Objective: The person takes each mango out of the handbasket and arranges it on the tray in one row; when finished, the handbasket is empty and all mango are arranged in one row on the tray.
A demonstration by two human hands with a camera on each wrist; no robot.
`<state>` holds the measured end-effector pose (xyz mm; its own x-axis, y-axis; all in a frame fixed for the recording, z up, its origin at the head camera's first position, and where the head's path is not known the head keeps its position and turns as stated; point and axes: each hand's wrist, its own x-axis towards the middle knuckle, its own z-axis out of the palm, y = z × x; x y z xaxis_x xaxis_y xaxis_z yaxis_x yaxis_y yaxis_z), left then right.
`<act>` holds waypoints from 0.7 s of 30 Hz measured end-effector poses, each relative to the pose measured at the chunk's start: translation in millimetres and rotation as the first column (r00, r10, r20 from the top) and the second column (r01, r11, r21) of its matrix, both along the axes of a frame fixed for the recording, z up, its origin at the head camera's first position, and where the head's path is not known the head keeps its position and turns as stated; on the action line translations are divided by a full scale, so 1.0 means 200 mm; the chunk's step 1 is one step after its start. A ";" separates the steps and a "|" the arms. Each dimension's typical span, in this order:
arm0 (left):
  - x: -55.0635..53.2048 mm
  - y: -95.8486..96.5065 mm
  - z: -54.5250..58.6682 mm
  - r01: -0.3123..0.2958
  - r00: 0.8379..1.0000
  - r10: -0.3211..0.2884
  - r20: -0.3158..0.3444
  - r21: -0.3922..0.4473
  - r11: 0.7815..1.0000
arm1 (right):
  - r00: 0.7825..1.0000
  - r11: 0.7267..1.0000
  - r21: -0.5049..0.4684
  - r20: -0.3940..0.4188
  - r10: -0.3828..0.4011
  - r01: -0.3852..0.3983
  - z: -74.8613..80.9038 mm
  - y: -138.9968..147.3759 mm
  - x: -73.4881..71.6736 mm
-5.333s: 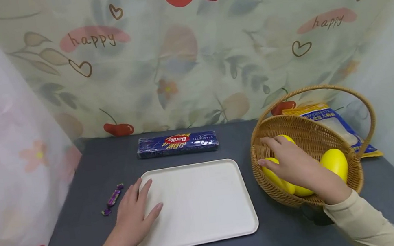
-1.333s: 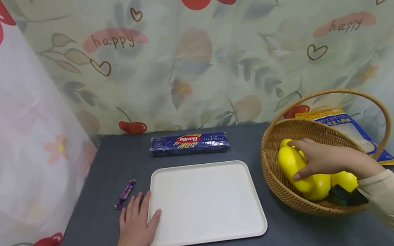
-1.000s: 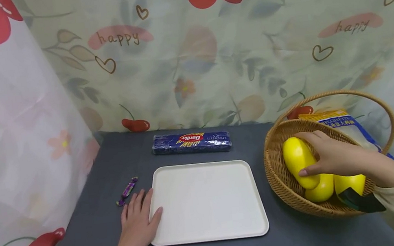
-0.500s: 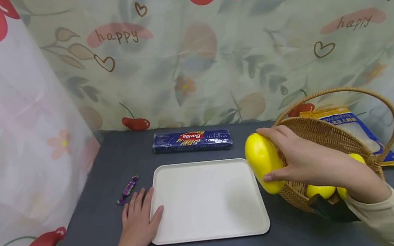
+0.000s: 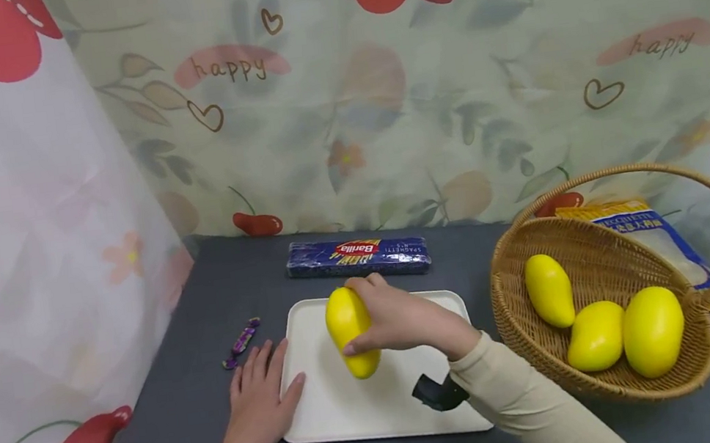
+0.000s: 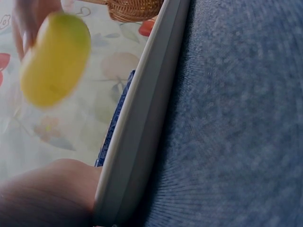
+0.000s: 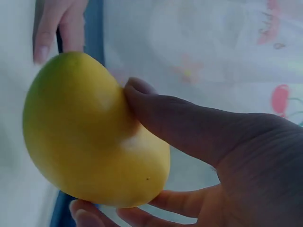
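My right hand (image 5: 396, 316) grips a yellow mango (image 5: 350, 333) between thumb and fingers, above the left half of the white tray (image 5: 417, 406). In the right wrist view the mango (image 7: 94, 132) looks plump with a greenish end, the thumb on one side and fingertips on the other. My left hand (image 5: 260, 396) rests with fingers fairly straight at the tray's left edge. The left wrist view shows the tray's side (image 6: 142, 123) close up and the held mango (image 6: 57, 59) beyond it. Three more mangoes lie in the wicker basket (image 5: 597, 240) on the right.
A blue Barilla spaghetti pack (image 5: 358, 256) lies behind the tray. A purple wrapped candy (image 5: 241, 343) is beside the left fingertips. Behind the basket, with its tall arched handle (image 5: 641, 169), leans a blue and yellow pasta bag (image 5: 670, 242). Printed cloth (image 5: 341, 105) hangs behind the table.
My right hand has lifted a mango out of the basket and carried it left, over the tray. The left hand stays at the tray's left edge.
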<state>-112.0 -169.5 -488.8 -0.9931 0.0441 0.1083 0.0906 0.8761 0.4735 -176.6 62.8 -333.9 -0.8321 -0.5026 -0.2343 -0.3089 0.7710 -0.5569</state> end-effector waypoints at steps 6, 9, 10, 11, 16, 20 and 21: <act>0.00 -0.01 0.00 0.000 0.997 0.000 0.074 -0.005 1.000 | 0.999 0.999 -0.035 0.034 0.003 -0.002 -0.18 -0.18 -0.10; 0.00 -0.01 0.00 0.003 0.996 -0.003 0.094 -0.003 1.000 | 0.999 0.997 -0.066 0.037 -0.031 0.034 -0.25 -0.22 -0.13; 0.00 -0.01 0.00 0.001 0.995 0.000 0.095 -0.004 1.000 | 0.998 0.996 -0.076 0.039 -0.043 0.046 -0.27 -0.23 -0.14; 0.00 0.00 -0.01 -0.002 0.996 0.002 0.090 -0.008 1.000 | 0.998 0.995 -0.085 0.040 -0.052 0.055 -0.29 -0.24 -0.14; 0.01 0.00 -0.01 -0.010 0.999 0.011 0.032 -0.015 1.000 | 0.997 0.990 -0.114 0.025 -0.077 0.079 -0.34 -0.27 -0.14; 0.01 -0.01 0.00 -0.003 1.000 0.003 0.021 -0.022 1.000 | 0.997 0.989 -0.131 0.010 -0.073 0.074 -0.36 -0.29 -0.13; 0.01 -0.01 0.00 -0.002 1.000 0.002 0.019 -0.030 1.000 | 0.998 0.990 -0.125 0.010 -0.068 0.069 -0.37 -0.29 -0.13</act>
<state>-110.4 -172.0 -488.6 -0.9951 0.0449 0.0876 0.0796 0.8901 0.4487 -202.2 5.3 -407.2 -0.8643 -0.4705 -0.1778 -0.2545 0.7140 -0.6523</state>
